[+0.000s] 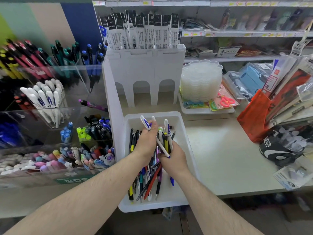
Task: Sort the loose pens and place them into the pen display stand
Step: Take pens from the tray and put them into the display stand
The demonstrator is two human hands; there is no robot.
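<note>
A white tray (181,129) at the counter's front edge holds several loose pens (147,182) in black, yellow, red, purple and blue. Over the tray my left hand (147,141) grips white pens with blue lettering (145,122), caps pointing up. My right hand (172,158), just to its right, holds another white pen (168,133) upright. The clear tiered pen display stand (55,109) fills the left; one compartment there holds matching white pens (45,97).
A white cardboard stand (145,73) with boxed refills (142,29) rises behind the tray. To the right are stacked clear palettes (201,80), packaged scissors (225,100), an orange file holder (254,116) and black bags (277,150). Bare counter (220,150) lies right of the tray.
</note>
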